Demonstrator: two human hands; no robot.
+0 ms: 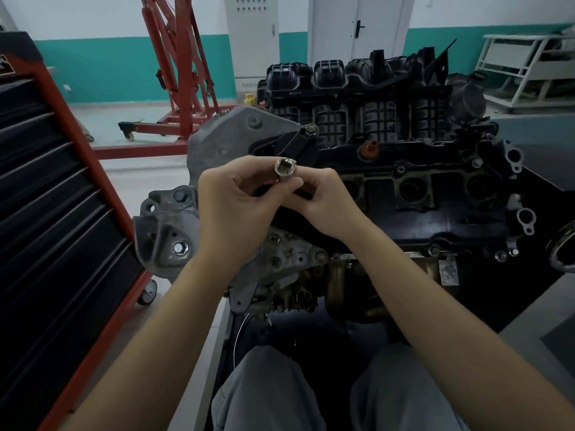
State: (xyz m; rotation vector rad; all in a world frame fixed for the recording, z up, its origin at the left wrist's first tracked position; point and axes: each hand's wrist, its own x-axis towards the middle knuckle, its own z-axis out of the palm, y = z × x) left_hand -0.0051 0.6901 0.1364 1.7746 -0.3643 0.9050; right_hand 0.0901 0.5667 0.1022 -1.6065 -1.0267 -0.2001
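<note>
Both hands raised over the engine (413, 194), meeting at a metal socket (284, 168). Socket sits upright, square hole facing the camera, in the air above the engine's near-left end. Left hand (239, 200): grip closed, curled fingers and thumb pinching the socket body. Right hand (326, 203): grip closed too, fingertips pinching the socket's lower end; dark part under those fingers, cannot tell what. Black tool chest (46, 197) at left, red hoist (177, 57) behind.
</note>
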